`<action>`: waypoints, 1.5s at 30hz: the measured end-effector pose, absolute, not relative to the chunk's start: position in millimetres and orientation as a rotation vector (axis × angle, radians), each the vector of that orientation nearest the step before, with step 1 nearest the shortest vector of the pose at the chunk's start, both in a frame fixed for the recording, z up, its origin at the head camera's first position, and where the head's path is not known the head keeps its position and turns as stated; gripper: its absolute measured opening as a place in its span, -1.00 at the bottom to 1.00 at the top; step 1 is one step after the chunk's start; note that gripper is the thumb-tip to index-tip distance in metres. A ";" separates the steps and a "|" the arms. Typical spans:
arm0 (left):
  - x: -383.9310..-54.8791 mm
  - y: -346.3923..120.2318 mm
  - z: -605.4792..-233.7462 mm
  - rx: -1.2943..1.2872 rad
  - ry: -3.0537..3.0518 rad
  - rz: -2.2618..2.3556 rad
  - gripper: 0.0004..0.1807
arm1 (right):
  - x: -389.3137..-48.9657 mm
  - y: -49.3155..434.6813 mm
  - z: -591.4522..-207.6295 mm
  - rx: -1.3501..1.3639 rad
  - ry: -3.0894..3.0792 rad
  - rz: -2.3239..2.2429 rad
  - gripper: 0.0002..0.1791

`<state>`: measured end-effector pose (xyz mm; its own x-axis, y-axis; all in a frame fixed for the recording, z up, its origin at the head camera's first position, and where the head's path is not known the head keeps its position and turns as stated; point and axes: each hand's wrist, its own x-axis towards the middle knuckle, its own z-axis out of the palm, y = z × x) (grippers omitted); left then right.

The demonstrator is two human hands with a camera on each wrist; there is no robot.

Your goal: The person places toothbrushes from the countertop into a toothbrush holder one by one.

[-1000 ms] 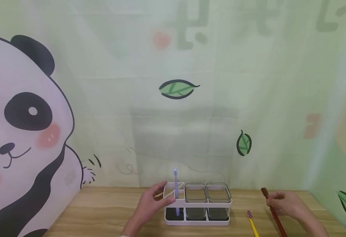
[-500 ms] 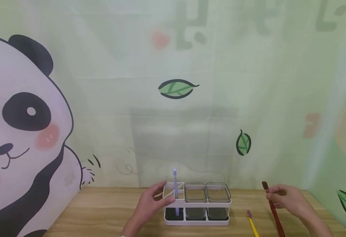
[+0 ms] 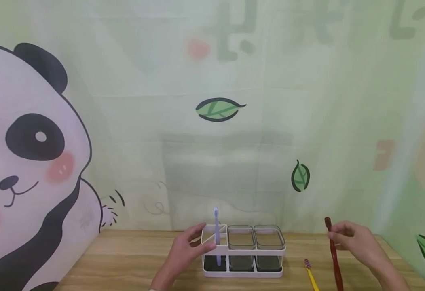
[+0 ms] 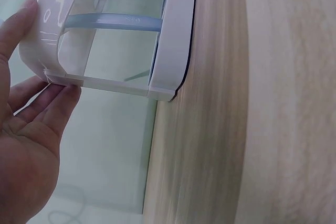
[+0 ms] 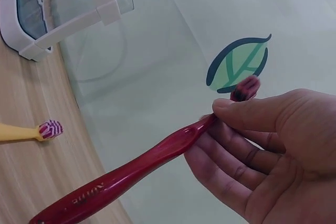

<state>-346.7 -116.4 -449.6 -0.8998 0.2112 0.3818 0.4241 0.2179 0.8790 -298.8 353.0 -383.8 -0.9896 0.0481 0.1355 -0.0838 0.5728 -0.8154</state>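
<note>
My right hand [image 3: 358, 244] pinches a dark red toothbrush [image 5: 136, 166] just below its bristle head, thumb against fingers; the handle hangs down, tilted slightly. At the left end of a white toothbrush holder [image 3: 246, 274], my left hand [image 3: 183, 248] grips the upper rim, thumb in front and fingers behind. A light blue toothbrush [image 3: 216, 226] stands upright in the holder's divided left section. Two clear square cups [image 3: 269, 238] fill the other sections. On the table lies a yellow toothbrush [image 3: 310, 275] with purple-and-white bristles, between the holder and my right hand.
The wood-grain table [image 3: 125, 258] runs back to a pale green cloth backdrop [image 3: 136, 121] with a printed panda and leaves. The backdrop closes off the rear and both sides.
My right hand has risen a little, lifting the red toothbrush and bringing it closer to upright. My left hand stays on the holder, which keeps its place.
</note>
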 end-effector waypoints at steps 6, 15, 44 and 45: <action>-345.8 -116.6 -448.5 -0.617 -2.291 -1.759 -0.20 | -295.8 348.8 -377.9 0.037 -2.631 1.378 -0.69; -345.8 -117.2 -449.8 -0.611 -2.309 -1.762 -0.19 | -291.8 337.4 -375.2 0.050 -2.576 1.364 -0.70; -343.3 -117.8 -447.2 -0.631 -2.309 -1.760 -0.19 | -285.4 291.4 -365.6 0.139 -2.465 1.354 -0.72; -343.3 -117.9 -447.4 -0.630 -2.310 -1.760 -0.19 | -285.4 289.3 -365.4 0.139 -2.462 1.353 -0.73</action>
